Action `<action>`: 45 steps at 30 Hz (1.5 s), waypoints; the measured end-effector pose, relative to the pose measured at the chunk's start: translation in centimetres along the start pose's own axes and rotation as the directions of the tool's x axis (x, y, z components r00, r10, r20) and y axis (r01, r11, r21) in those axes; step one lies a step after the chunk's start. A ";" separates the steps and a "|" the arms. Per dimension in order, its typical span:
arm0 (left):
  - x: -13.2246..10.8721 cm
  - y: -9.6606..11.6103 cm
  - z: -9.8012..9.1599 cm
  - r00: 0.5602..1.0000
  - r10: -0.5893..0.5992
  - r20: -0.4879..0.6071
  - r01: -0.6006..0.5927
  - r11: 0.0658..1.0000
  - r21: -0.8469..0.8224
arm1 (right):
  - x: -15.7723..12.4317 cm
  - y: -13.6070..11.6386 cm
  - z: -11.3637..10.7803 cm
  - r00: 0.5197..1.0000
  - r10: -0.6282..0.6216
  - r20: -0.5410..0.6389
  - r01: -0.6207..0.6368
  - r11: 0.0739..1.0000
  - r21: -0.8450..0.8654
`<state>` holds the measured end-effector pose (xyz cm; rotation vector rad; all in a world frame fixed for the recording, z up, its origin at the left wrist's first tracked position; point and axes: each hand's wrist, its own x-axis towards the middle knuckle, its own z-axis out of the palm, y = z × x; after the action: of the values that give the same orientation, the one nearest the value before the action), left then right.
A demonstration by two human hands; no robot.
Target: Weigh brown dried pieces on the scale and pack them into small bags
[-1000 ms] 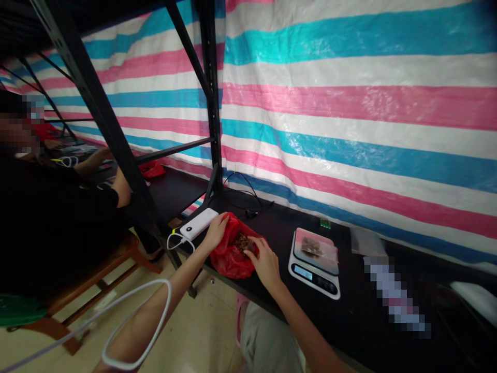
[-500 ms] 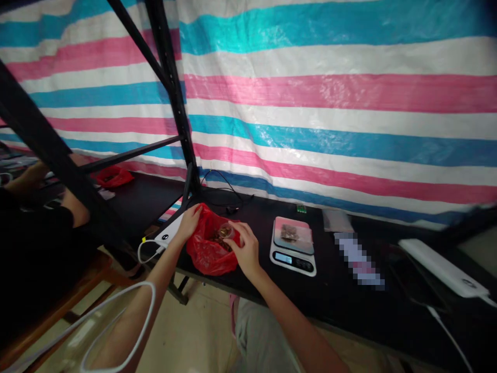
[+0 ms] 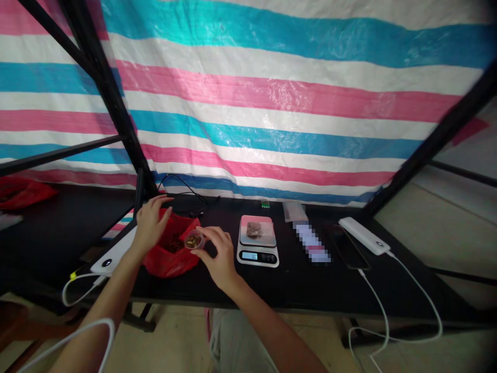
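Note:
My right hand (image 3: 218, 254) pinches a small clear plastic cup (image 3: 194, 240) by its rim, thumb below and fingers above. Small brass-coloured pieces lie in the cup, too small to name. The cup is at the right edge of a red plastic bag (image 3: 171, 265), which has more such pieces inside. Over the bag's left side is my left hand (image 3: 151, 225), its fingers apart and holding nothing. To the right of my right hand stands a white digital scale (image 3: 258, 259) with its display lit. A small clear packet (image 3: 254, 230) of brownish contents rests on the scale's platform.
Right of the scale are a clear plastic bag (image 3: 295, 212), a blurred-out strip (image 3: 311, 242), a phone (image 3: 349, 248) and a white power bank (image 3: 364, 235) with cables. Another white power bank (image 3: 114, 254) lies left. Black metal posts (image 3: 112, 109) frame the black table (image 3: 310, 285).
My left hand has let go of the red bag's rim and opened. My right hand has lifted the cup from inside the bag to its right edge. The view has turned right.

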<state>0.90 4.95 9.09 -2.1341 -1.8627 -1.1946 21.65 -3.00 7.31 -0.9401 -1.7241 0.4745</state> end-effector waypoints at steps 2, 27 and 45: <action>-0.6 3.8 0.4 0.994 0.106 0.021 -0.103 0.990 -0.097 | -0.9 0.5 -1.9 0.998 0.025 -0.066 -0.023 0.999 0.026; -0.1 17.4 15.8 0.688 0.509 0.518 0.324 0.424 -0.846 | -2.9 8.3 -21.4 0.996 0.083 -0.015 -0.083 0.944 -0.318; -1.0 16.7 14.0 0.665 0.491 0.562 0.521 0.234 -0.821 | 5.1 2.1 -19.1 0.844 0.042 0.535 0.483 0.375 -0.792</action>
<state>22.41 6.94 5.87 -3.8851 -1.1397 -2.1401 39.48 -0.20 15.76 -1.3674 -2.6151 -0.6421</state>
